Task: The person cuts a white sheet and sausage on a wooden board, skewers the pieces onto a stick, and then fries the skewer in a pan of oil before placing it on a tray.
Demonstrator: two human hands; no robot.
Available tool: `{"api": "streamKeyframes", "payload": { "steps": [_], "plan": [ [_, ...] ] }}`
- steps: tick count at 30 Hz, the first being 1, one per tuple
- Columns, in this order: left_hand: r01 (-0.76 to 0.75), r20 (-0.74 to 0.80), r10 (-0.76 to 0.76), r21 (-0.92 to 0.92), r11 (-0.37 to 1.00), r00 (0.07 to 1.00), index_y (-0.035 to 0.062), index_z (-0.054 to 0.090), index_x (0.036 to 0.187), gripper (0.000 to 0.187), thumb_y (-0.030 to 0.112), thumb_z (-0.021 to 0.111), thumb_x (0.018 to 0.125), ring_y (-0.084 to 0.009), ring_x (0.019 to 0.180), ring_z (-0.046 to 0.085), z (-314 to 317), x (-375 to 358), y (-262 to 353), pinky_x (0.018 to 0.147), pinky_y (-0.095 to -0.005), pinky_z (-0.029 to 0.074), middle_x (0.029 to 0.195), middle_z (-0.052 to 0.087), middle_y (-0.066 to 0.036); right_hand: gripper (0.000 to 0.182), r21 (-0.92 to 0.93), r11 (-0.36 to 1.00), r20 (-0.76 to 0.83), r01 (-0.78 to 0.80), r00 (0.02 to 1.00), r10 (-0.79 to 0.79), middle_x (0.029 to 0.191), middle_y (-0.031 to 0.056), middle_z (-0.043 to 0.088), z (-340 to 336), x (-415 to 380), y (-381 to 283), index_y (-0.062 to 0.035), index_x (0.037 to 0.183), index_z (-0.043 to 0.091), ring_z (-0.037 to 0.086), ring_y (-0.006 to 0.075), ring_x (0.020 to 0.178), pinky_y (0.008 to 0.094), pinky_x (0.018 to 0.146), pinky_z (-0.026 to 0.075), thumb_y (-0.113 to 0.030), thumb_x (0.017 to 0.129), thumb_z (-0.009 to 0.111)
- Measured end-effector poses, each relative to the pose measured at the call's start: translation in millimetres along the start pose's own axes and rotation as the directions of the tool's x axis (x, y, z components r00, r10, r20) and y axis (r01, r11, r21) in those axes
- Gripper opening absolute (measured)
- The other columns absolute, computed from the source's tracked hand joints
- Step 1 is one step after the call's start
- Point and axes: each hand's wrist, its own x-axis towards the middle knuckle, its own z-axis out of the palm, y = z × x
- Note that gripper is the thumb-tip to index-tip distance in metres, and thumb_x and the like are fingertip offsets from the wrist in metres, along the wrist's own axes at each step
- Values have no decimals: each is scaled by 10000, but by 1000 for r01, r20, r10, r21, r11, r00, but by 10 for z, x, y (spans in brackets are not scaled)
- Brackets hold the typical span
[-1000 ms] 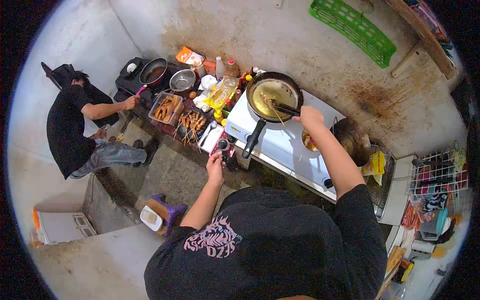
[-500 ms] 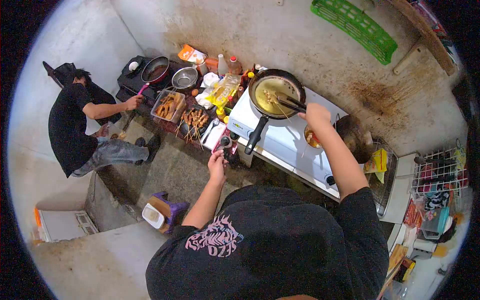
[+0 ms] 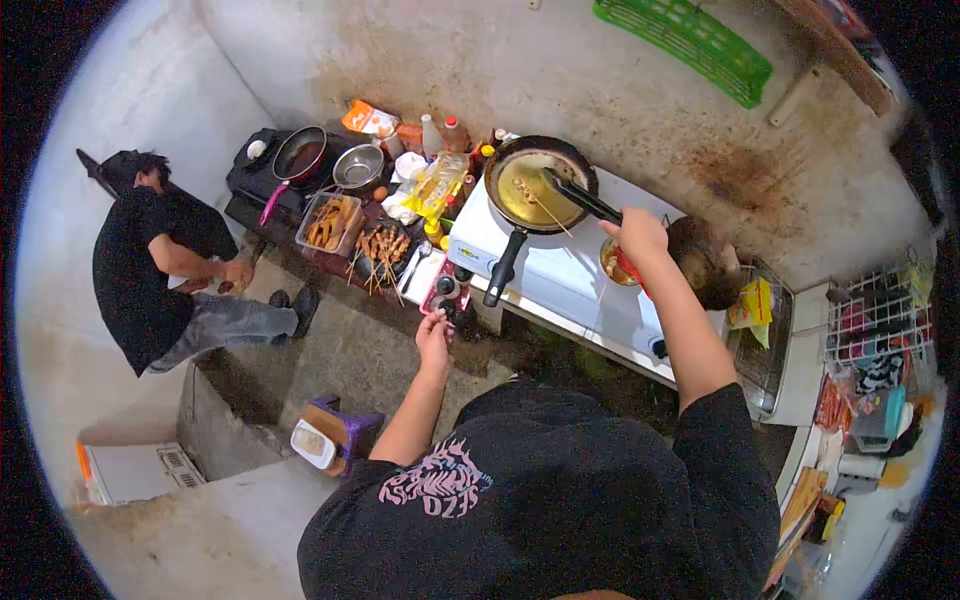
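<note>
My right hand (image 3: pixel 640 238) is closed around black tongs (image 3: pixel 585 197), whose tips are over the right side of the frying pan (image 3: pixel 505 270). In its yellow oil lies a skewer of small pieces (image 3: pixel 527 190), its stick crossing the rim; the tongs look apart from it. A bowl of reddish-orange food (image 3: pixel 614 263) is partly hidden behind my right hand. My left hand (image 3: pixel 434 343) is low at the table's front edge, fingers pinched together, close to small dark round items (image 3: pixel 445 286) on a pink-red thing. What the fingers hold, if anything, I cannot make out.
The pan sits on a white stove (image 3: pixel 620 300) with a dark wok (image 3: pixel 705 262) at right. Left are cooked skewers (image 3: pixel 382 245), a plastic tub of food (image 3: pixel 330 222), a strainer (image 3: pixel 358 167) and bottles (image 3: pixel 455 135). A co-worker (image 3: pixel 165 260) sits far left. A purple stool (image 3: pixel 355 430) stands behind.
My tongs have moved off the skewer towards the pan's right side; the skewer stays in the oil. The co-worker's hand has left the pink pan handle and drawn back to their lap.
</note>
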Motion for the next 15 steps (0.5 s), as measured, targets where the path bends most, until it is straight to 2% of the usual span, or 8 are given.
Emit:
{"api": "streamKeyframes", "payload": {
  "steps": [4,5,7,8,9,12,13,15],
  "plan": [
    [-15,-39,15,-10,1000,999,76,574,920,146,54,506,793,-55,550,468,65,-203,93,462,-170,343,688,526,22,527,255,967,98,-9,995,-17,742,167,601,280,164,289,-27,853,584,594,285,696,375,636,460,-534,710,569],
    [-77,-69,76,-12,997,995,75,578,916,142,58,510,793,-60,546,467,78,-246,85,467,-174,350,690,526,21,520,405,912,224,-74,974,-20,608,104,567,270,157,344,-23,779,566,553,203,533,335,520,448,-541,739,541],
    [-132,-91,133,10,991,987,75,577,918,143,57,511,793,-61,546,465,94,-419,101,471,-177,355,689,525,19,507,666,687,406,-291,914,-6,571,56,528,314,107,418,-36,718,538,493,148,467,290,438,404,-541,759,516],
    [-165,-101,166,21,986,981,76,577,919,144,56,511,792,-62,545,465,126,-508,111,473,-178,358,689,525,18,506,747,533,487,-397,873,-33,553,32,508,332,75,472,-42,688,524,463,120,434,268,397,382,-541,769,504],
    [-205,-124,207,28,978,970,73,577,919,158,39,498,787,-63,554,466,173,-619,98,490,-182,373,704,527,14,482,786,404,553,-469,825,-118,546,-11,465,281,-32,526,-71,658,487,414,73,410,206,342,306,-530,801,457],
    [-129,-73,135,76,989,988,67,575,931,187,17,484,775,-69,558,463,246,-1055,23,507,-186,387,728,531,10,467,836,82,527,-543,749,-402,595,44,511,427,-164,992,-66,728,538,444,119,434,245,350,342,-530,771,511],
    [-136,-37,138,62,989,990,66,574,930,193,12,479,771,-70,564,464,266,-1162,-102,507,-187,387,742,532,10,449,877,83,477,-474,835,-275,616,32,508,295,-492,1086,-63,758,524,429,103,432,232,352,342,-510,783,508],
    [-130,47,128,54,990,991,65,574,930,205,3,470,765,-72,576,467,298,-1412,-411,507,-188,388,769,533,9,424,909,77,417,-410,883,-214,671,28,519,49,-1172,1438,-63,800,522,442,87,470,225,361,351,-487,791,513]
  ]
}}
